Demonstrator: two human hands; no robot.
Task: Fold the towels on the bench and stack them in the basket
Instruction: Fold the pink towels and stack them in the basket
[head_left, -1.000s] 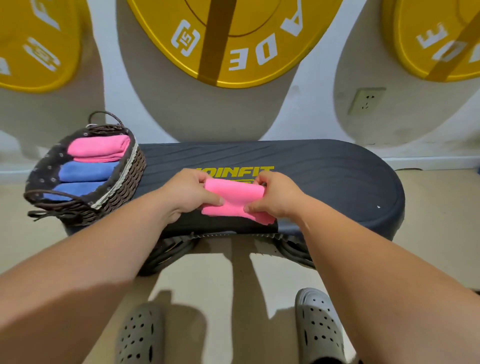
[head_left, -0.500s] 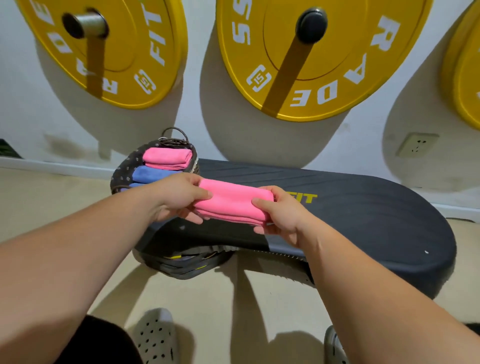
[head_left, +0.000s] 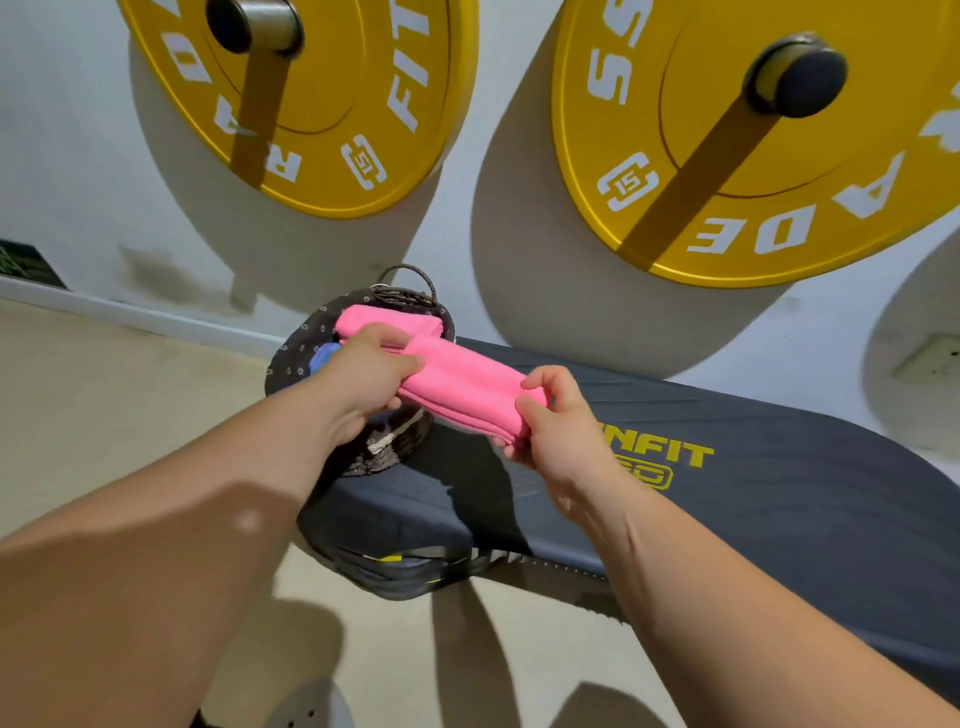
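Note:
I hold a folded pink towel (head_left: 462, 384) in the air by both ends, above the left end of the dark bench (head_left: 779, 499). My left hand (head_left: 363, 379) grips its left end, directly over the basket (head_left: 298, 343). My right hand (head_left: 550, 421) pinches its right end over the bench. The woven basket with a dark lining stands on the bench's left end. Inside it lies another folded pink towel (head_left: 384, 319) at the far side, and a bit of a blue towel (head_left: 324, 356) shows beside my left hand.
Two yellow weight plates (head_left: 322, 104) (head_left: 753, 135) hang on pegs on the white wall just behind the bench. A wall socket (head_left: 930, 358) is at the right. Beige floor lies to the left and below, with my grey shoe (head_left: 306, 709) at the bottom edge.
Both hands lifted the folded pink towel off the bench and carried it left toward the basket; my left hand is now over the basket. The view swung left and closer.

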